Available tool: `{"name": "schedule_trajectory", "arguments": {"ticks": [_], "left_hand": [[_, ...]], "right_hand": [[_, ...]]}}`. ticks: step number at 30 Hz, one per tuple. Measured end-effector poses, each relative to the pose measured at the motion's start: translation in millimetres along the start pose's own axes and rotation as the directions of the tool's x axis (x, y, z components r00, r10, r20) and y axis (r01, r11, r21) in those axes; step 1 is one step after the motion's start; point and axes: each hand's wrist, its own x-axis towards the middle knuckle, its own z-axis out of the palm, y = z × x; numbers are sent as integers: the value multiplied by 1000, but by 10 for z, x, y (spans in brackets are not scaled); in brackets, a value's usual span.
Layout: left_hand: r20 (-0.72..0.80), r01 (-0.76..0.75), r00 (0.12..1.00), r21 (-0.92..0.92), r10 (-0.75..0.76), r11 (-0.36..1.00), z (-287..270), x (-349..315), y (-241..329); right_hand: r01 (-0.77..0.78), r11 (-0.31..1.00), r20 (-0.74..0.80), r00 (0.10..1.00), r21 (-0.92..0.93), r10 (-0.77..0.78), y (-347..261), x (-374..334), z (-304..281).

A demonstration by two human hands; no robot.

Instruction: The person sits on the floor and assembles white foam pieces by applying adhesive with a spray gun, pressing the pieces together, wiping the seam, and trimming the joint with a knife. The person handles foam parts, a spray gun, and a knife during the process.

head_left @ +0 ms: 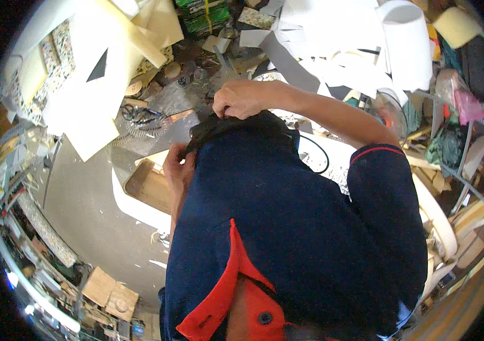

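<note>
I have one bunched black cloth [216, 129] at the middle of the frame, a little above centre, up against the hem end of my one navy shirt [287, 193]. Both of my hands are at it. My right hand [246, 98], just above the cloth, has its fingers curled close together, pinching the upper edge. My left hand [177, 167], at the cloth's left end, has thumb and finger bent in near each other; the tips are partly hidden, so I cannot tell whether they grip.

Nearer me, at bottom centre, the shirt shows two red collar flaps [219, 295] and one dark button [265, 317]. Just left of my left hand sits one shallow wooden tray [154, 190], with one coiled cord [146, 126] above it. One black cable loop [328, 159] curves out right of the shirt.

Farther off, I count two brown panels [99, 286] side by side at lower left, one green packet [203, 16] at top centre, one curled white sheet [409, 51] at upper right, one cream sheet [459, 27] beyond it, and one pink plastic piece [469, 108] at right.
</note>
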Motion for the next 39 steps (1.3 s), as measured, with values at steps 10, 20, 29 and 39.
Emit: {"name": "schedule_trajectory", "arguments": {"ticks": [10, 20, 29, 39], "left_hand": [[-33, 72, 997, 21, -71, 997, -72, -327, 199], [81, 23, 996, 30, -25, 999, -22, -230, 109], [173, -29, 984, -14, 31, 999, -22, -266, -10], [286, -178, 943, -4, 172, 984, 309, -322, 231]], "right_hand": [[-79, 872, -163, 987, -483, -1, -388, -911, 10], [-382, 910, -442, 852, -162, 280, -260, -1457, 414], [-156, 921, -299, 915, 357, 271, 44, -1230, 602], [-204, 948, 42, 979, 245, 200, 43, -1087, 489]]}}
